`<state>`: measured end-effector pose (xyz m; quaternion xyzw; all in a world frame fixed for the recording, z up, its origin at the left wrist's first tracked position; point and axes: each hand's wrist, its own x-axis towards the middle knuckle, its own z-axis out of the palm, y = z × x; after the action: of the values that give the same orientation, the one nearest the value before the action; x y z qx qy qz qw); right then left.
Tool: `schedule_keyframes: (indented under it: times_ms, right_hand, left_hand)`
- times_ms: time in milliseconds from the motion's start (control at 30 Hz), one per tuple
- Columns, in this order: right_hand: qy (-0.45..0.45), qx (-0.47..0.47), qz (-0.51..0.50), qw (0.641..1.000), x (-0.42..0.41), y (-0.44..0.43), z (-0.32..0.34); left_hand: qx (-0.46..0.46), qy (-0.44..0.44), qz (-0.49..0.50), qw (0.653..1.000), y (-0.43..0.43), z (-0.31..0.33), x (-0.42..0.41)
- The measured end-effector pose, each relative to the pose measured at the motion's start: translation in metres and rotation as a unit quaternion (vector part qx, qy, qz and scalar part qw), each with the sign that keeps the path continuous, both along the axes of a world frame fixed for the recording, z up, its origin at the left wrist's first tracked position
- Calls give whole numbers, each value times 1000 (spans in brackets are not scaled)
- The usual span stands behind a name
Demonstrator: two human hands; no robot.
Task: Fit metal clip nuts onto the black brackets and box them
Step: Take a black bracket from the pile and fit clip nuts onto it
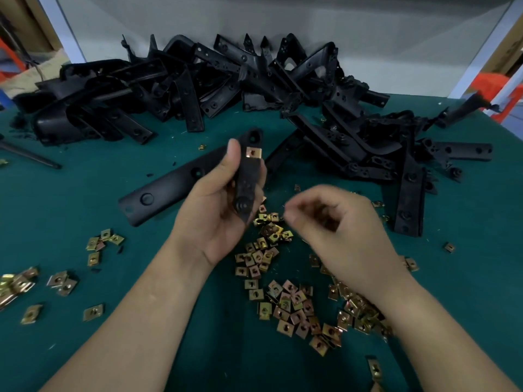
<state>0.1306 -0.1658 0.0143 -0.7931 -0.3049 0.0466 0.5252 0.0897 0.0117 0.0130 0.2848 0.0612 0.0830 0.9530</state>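
One clip nut (254,153) is fitted to the bracket (249,176) clamped in the left hand (209,216), the right hand (339,230) fingers are blurred beyond telling, and the upper-frame pile (254,89) is left.

- Worktop (70,216): dark teal cloth cover, runs edge to edge of view; small black specks & fluff on the cloth.
- Back: plain pale grey panel (254,21) stands right behind the worktop; darker shade across its top, lighter lower down.
- L side: pale upright post (60,26) beside the panel. Beyond it a brown board (31,21), tan sacking (34,75) & an orange bar (11,60).
- R side: similar pale post (486,46). Behind it more brown board (509,43) & sth orange-red (489,83), too blurred to tell what.
- Light: soft, even, from above; only faint shadows on the cloth.
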Motion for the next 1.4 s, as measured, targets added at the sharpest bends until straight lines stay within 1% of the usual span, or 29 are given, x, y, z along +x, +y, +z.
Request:
schedule_keyframes:
  times_ms: [33, 67, 100, 133, 300, 567, 667, 733, 833, 900, 1000, 1100, 1133, 1233, 1300, 1400]
  right_hand:
    - [-46, -91, 23, 995, 1, -1, -2]
    - [-71, -165, 46, 983, 1, -1, -4]
    - [-85, -215, 65, 971, 1, -1, -5]
    - [-92, -240, 78, 963, 0, 0, -7]
    - [-113, -266, 107, 951, -2, 1, -5]
    - [-113, -258, 120, 952, -5, 3, -2]
    - [-91, -225, 105, 964, -5, 4, -6]
    - [-80, -173, 79, 978, -4, 5, -7]
    - [-96, -97, 39, 990, -1, 6, -8]
    - [-89, -43, 20, 995, 0, 7, -9]
    - [-50, 46, 0, 998, -2, 9, -8]
    - [-52, 102, -26, 993, -2, 10, -7]
    - [-36, 122, -28, 991, -2, 11, -7]
    - [72, 189, -6, 979, -3, 13, -5]
    - [127, 219, 9, 967, -3, 13, -5]
    - [164, 238, 18, 957, -3, 13, -5]
  left_hand:
    - [-27, 0, 15, 1000, 1, 0, 1]
    - [-42, 1, 25, 999, 1, -1, 2]
    - [-48, 1, 29, 998, 1, -2, 2]
    - [-50, 1, 27, 998, 1, -2, 2]
    - [-38, 15, 25, 999, 0, -1, 2]
    - [-13, 42, 26, 999, -4, 1, 3]
    - [-8, 42, 23, 999, -4, 0, 4]
    - [3, 43, 17, 999, -4, -1, 5]
    - [34, 48, 10, 998, -5, -2, 6]
    - [49, 52, 10, 997, -6, -3, 7]
    - [74, 53, -1, 996, -7, -5, 6]
    - [103, 53, -20, 993, -8, -5, 4]
    - [111, 50, -25, 992, -8, -5, 4]
    - [122, 37, -37, 991, -7, -7, 3]
    - [127, 33, -43, 990, -7, -9, 3]
    - [145, 30, -50, 988, -5, -11, 4]
